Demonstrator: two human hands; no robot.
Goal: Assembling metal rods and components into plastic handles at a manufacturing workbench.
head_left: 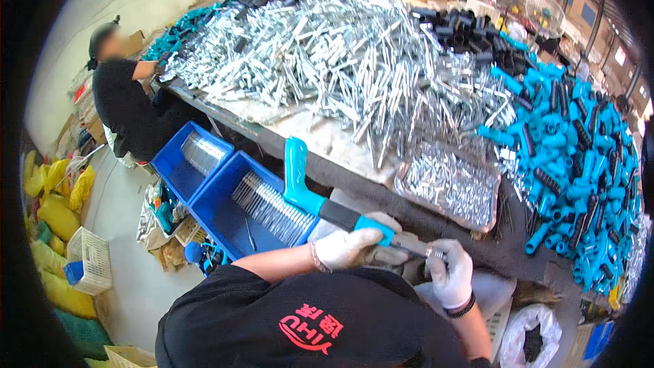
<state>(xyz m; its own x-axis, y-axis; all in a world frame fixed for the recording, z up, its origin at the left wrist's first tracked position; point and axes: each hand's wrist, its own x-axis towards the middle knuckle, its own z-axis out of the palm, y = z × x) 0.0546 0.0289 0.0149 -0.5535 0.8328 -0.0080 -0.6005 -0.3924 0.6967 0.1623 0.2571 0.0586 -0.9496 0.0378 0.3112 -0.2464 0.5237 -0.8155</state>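
My left hand (pixel 344 249), in a white glove, is closed round a teal-and-black tool handle (pixel 338 215). Its curved teal grip points up and left over a blue bin (pixel 235 249). From its other end, a flat metal piece (pixel 412 246) reaches toward my right hand (pixel 449 276). That hand, gloved in white too, pinches a small metal part (pixel 436 253) at the tip of the piece; its exact kind is too small to tell. Inside the blue bin lie a row of slim metal pieces (pixel 272 210) and a thin pointed tool (pixel 251 234).
A large heap of metal pieces (pixel 327 54) covers the table. A tray of small metal parts (pixel 449 187) sits before me, teal handles (pixel 579 163) pile at right. Another blue bin (pixel 194 163) stands at left, near a seated co-worker (pixel 129 95). A white sack (pixel 530 337) is lower right.
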